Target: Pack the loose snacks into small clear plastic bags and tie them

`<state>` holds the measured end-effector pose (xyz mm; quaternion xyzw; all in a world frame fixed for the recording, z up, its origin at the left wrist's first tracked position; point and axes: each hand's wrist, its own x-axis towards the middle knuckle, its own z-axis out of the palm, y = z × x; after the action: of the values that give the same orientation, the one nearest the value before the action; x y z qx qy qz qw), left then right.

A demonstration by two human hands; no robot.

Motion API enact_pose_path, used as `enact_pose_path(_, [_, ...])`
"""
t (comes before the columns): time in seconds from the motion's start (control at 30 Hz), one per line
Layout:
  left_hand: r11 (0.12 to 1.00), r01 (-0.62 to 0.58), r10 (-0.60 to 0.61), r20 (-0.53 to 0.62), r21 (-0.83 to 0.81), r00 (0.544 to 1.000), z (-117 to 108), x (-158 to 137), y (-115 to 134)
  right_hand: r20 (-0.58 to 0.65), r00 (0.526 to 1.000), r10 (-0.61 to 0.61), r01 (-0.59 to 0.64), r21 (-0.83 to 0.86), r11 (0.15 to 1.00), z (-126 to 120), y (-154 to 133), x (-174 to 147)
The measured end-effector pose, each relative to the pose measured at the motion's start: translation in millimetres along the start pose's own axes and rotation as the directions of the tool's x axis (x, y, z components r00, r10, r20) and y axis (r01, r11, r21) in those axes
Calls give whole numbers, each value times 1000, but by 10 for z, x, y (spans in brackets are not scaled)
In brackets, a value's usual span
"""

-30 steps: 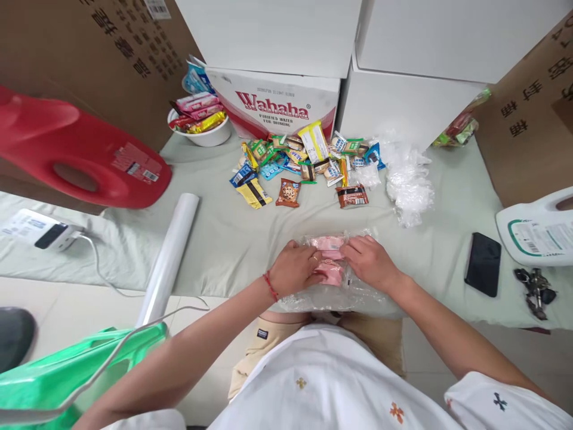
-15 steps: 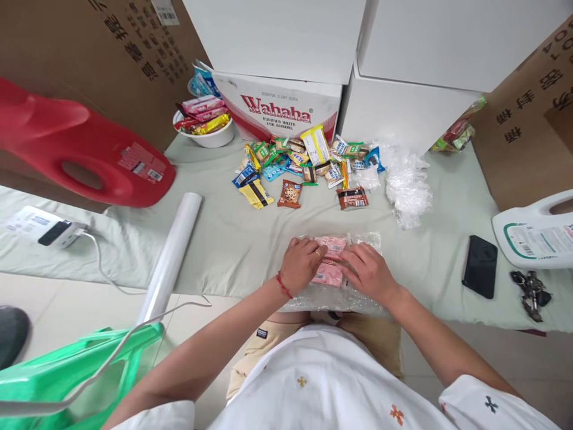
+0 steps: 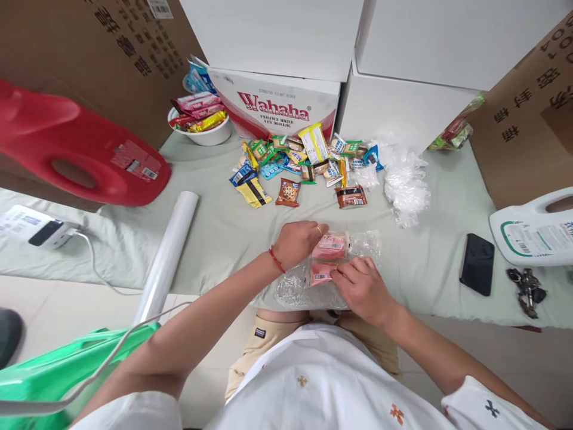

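Two pink snack packets lie one above the other on a crinkled sheet of clear plastic wrap (image 3: 290, 288) at the near edge of the cloth. My left hand (image 3: 299, 243) is closed, its fingertips pinching the top left corner of the upper pink packet (image 3: 332, 246). Closed too is my right hand (image 3: 363, 288), with thumb and fingers on the right end of the lower pink packet (image 3: 320, 273). A narrow gap shows between the packets. Beyond them lie a brown cookie packet (image 3: 287, 192) and a dark brown packet (image 3: 351, 196).
A pile of wrapped snacks (image 3: 308, 156) fronts the Wahaha carton (image 3: 277, 107). Crumpled clear plastic (image 3: 406, 185) lies right of it. A white roll (image 3: 172, 248) and red jug (image 3: 89, 152) are left; a phone (image 3: 477, 264), keys (image 3: 528, 292) and white jug (image 3: 535, 233) are right.
My hands have moved apart: the left up to the upper packet's top corner, the right down to the lower packet. The lower packet has shifted slightly left, and more of both packets shows.
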<state>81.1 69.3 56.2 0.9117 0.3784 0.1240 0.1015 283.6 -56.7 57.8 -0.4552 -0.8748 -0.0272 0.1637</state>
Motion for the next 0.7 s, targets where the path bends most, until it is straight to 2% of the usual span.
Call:
enact_pose_path(0.1, [995, 18, -22, -36, -97, 999, -39, 50, -64, -75, 997, -2, -1, -36, 999, -126, 58, 77])
enact_pose_path(0.17, [992, 14, -24, -75, -125, 997, -57, 71, -91, -111, 994, -10, 1, -73, 997, -117, 131, 148])
enact_pose_path(0.33, [986, -77, 42, -225, -148, 973, -67, 85, -71, -115, 993, -7, -5, -106, 994, 157, 312, 290])
enact_pose_path(0.43, [954, -161, 107, -215, -255, 971, -22, 41, -15, -85, 996, 2, -4, -27, 1000, 272, 371, 292])
enact_pose_path(0.53, [912, -198, 144, -172, -358, 975, 52, -44, 50, -58, 998, 20, -14, 106, 994, 268, 419, 236])
enact_pose_path(0.6, [909, -214, 170, -152, -357, 974, 116, -114, 93, -43, 998, 43, -34, 198, 980, 225, 446, 182])
enact_pose_path(0.7, [932, -258, 224, -157, -254, 962, 239, -227, 157, -55, 995, 85, -63, 321, 945, 163, 462, 105])
